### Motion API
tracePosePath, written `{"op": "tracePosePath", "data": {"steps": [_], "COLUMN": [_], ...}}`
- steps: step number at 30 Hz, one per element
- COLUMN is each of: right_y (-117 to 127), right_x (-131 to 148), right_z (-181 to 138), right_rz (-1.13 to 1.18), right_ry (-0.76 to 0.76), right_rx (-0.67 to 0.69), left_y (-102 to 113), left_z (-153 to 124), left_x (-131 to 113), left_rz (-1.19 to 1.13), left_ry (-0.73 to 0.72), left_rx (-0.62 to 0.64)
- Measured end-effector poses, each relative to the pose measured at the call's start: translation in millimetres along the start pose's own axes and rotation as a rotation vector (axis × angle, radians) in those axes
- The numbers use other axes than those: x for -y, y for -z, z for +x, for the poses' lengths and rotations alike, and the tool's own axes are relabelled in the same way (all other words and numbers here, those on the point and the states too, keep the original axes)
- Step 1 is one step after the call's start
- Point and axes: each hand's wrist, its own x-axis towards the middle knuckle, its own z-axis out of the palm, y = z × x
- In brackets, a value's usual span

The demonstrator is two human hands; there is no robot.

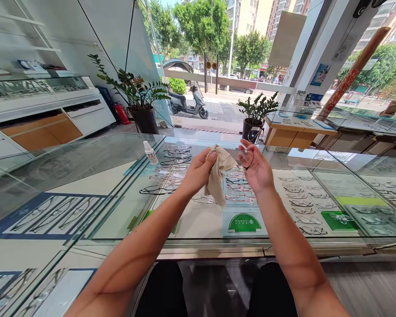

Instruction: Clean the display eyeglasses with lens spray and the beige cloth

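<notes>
My left hand (201, 169) is closed on a beige cleaning cloth (218, 176), which hangs down in folds above the glass counter (198, 220). Just to the right, my right hand (258, 169) pinches a pair of thin dark-framed eyeglasses (250, 159) by one lens, and the other lens stands up higher. A gap separates the cloth's edge from most of the glasses. On the counter, left of my hands, is a white spray bottle (150, 153). A loose pair of black glasses (156, 190) shows nearer to me, left of my forearm.
Rows of eyeglasses (300, 202) lie under the glass, with a green sign (244, 223) near the front. Potted plants (145, 119) stand beyond the counter. A fire extinguisher (121, 113) is at the left wall, and a scooter (189, 103) is parked outside.
</notes>
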Motion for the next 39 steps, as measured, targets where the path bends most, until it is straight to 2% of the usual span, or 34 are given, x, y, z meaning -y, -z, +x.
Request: {"op": "tracePosePath", "data": {"steps": [3,6,9,12,15,17,18,20,21,23,25,26,28,30,32,35,37,39], "right_y": [5.9,10.5,13.8,15.1,14.3,13.0,12.2,10.6,9.8,8.3,6.9,6.0,2.7,-3.9,-14.8,-37.7,-53.8,-67.2], "right_x": [1.3,-0.2,-2.6,-4.7,-5.8,-5.4,-4.8,-2.9,-1.9,-0.3,-0.3,-0.9,-2.1,-0.2,8.9,39.5,66.5,91.2], "right_z": [3.8,6.3,8.8,10.8,11.3,10.7,10.1,8.6,7.6,5.5,3.6,2.9,2.6,4.7,9.5,19.1,24.3,27.4], "right_rz": [-0.020,-0.052,-0.087,-0.079,-0.042,-0.050,-0.065,-0.108,-0.132,-0.177,-0.212,-0.228,-0.263,-0.307,-0.357,-0.463,-0.581,-0.672], "right_ry": [0.004,-0.034,-0.082,-0.112,-0.106,-0.093,-0.085,-0.068,-0.064,-0.059,-0.056,-0.055,-0.056,-0.062,-0.065,-0.038,0.030,0.098], "right_rx": [0.021,0.060,0.105,0.143,0.153,0.162,0.172,0.195,0.208,0.237,0.264,0.279,0.319,0.386,0.479,0.623,0.667,0.667], "left_y": [13.5,26.4,42.0,71.7,126.6,175.9,202.2,252.1,273.4,303.6,312.8,308.7,282.9,236.9,178.9,95.2,56.0,33.2], "left_z": [9.2,14.2,14.8,13.3,10.8,7.7,5.2,-1.7,-5.9,-14.0,-19.6,-20.8,-20.2,-16.7,-12.7,-8.1,-4.2,1.6], "left_x": [-1.6,-11.2,-29.2,-50.9,-68.0,-72.9,-72.8,-67.6,-63.0,-51.8,-42.6,-40.6,-44.5,-60.0,-84.0,-122.4,-140.9,-151.2], "left_rz": [0.011,0.050,0.151,0.252,0.376,0.571,0.711,0.999,1.043,1.112,1.150,1.177,1.247,1.293,1.263,1.170,1.108,1.084], "left_ry": [-0.071,-0.157,-0.320,-0.429,-0.366,-0.194,-0.122,-0.087,-0.073,-0.013,0.028,0.039,0.041,-0.010,-0.155,-0.423,-0.573,-0.687], "left_rx": [-0.240,-0.345,-0.460,-0.612,-0.739,-0.800,-0.773,-0.739,-0.713,-0.623,-0.620,-0.633,-0.638,-0.460,-0.211,0.002,0.096,0.141]}}
